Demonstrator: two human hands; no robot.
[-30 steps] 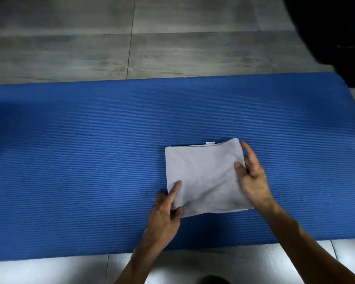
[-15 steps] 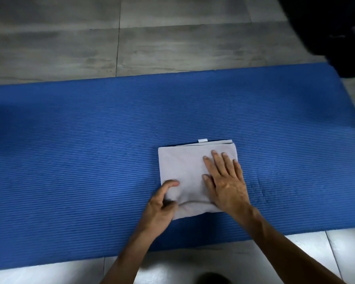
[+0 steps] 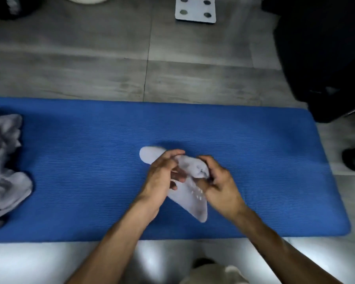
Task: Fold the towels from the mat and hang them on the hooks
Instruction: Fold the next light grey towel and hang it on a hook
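A pale towel (image 3: 193,193) is gripped above the blue mat (image 3: 80,171) by the left hand (image 3: 162,177) and right hand (image 3: 219,181), fingers curled around it.

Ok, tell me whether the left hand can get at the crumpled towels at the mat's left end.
Probably not yet: the left hand grips the pale towel mid-mat with the right hand. The bare mat leaves the way to the crumpled towels free.

Dim, soft blur, near-floor glare, wide-angle bowing.
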